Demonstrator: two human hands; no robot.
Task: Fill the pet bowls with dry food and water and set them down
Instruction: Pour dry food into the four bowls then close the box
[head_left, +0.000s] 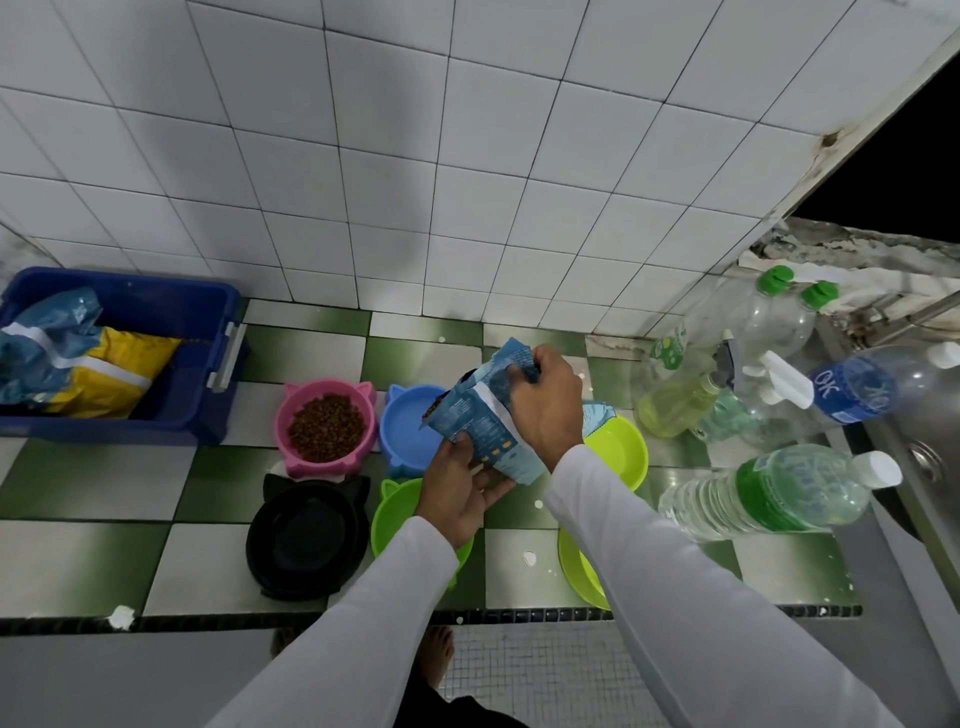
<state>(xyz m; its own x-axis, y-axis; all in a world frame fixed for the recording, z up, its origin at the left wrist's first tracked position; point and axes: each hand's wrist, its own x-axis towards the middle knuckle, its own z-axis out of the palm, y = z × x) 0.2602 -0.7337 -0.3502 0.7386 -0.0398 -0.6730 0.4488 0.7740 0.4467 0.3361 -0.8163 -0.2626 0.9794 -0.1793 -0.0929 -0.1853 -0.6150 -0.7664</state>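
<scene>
food bag (480, 415) gripped, tilted over blue bowl (410, 431)

White tiled wall (363, 156) — green-and-white checkered counter (93, 499).

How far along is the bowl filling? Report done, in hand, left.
Done: the pink bowl holds kibble. In hand: the left hand and right hand tilt the blue food bag over the blue bowl. Left: the black bowl and green bowls look unfilled; the water bottle lies untouched.
</scene>
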